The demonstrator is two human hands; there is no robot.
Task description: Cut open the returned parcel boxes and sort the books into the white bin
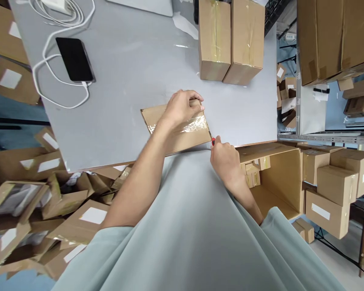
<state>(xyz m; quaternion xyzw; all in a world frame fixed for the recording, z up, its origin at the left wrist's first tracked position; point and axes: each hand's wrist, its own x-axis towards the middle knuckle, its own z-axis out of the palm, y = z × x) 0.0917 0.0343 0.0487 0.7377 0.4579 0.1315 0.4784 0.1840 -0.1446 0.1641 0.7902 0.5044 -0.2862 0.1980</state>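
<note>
A flat cardboard box [194, 135] with shiny clear tape across its top lies at the near edge of the grey table. My left hand [182, 107] rests over it, thumb and fingers bent around its far right corner. In my closed right hand [226, 161] is a box cutter [212, 141]; only a small red and black part shows past my fingers. Its tip meets the right side edge of the box, near the closest corner. My palm hides most of the cutter.
Two taped cartons [215, 40] stand at the back right of the table [121, 81]. A phone [75, 60] with a white cable lies at left. Opened boxes [79, 222] are heaped below left. A large open carton [282, 178] holding small boxes stands at right, by more stacked boxes [336, 182].
</note>
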